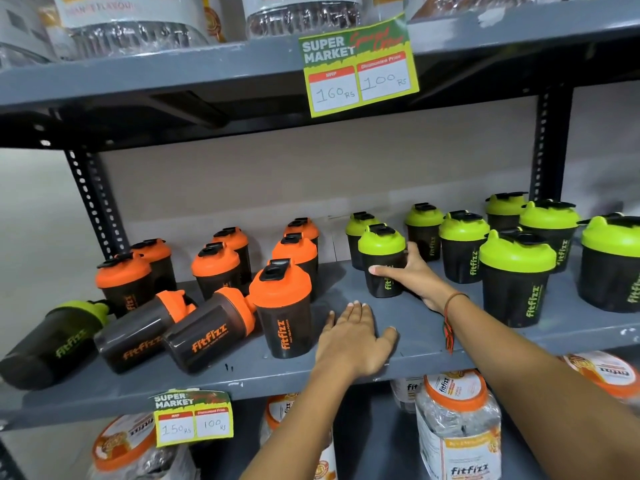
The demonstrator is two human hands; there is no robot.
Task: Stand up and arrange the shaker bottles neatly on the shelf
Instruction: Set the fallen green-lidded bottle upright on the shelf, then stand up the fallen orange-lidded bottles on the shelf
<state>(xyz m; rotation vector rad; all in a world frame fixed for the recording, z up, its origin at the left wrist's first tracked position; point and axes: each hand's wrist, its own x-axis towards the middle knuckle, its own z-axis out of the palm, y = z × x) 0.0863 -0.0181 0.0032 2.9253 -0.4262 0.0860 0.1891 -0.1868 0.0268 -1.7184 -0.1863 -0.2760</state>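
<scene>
Dark shaker bottles stand on a grey metal shelf (346,379). Orange-lidded ones are grouped at the left, green-lidded ones at the right. My right hand (412,271) wraps around an upright green-lidded shaker (381,252) in the middle of the shelf. My left hand (356,336) lies flat and open on the shelf, just right of an upright orange-lidded shaker (282,306). Three shakers lie on their sides at the front left: two orange-lidded ones (207,330) (138,336) and a green-lidded one (52,341).
The upper shelf (173,77) carries clear jars and a green price tag (358,69). Another price tag (192,419) hangs on the shelf's front edge. Orange-lidded jars (457,431) fill the shelf below. A perforated upright post (93,202) stands at the left.
</scene>
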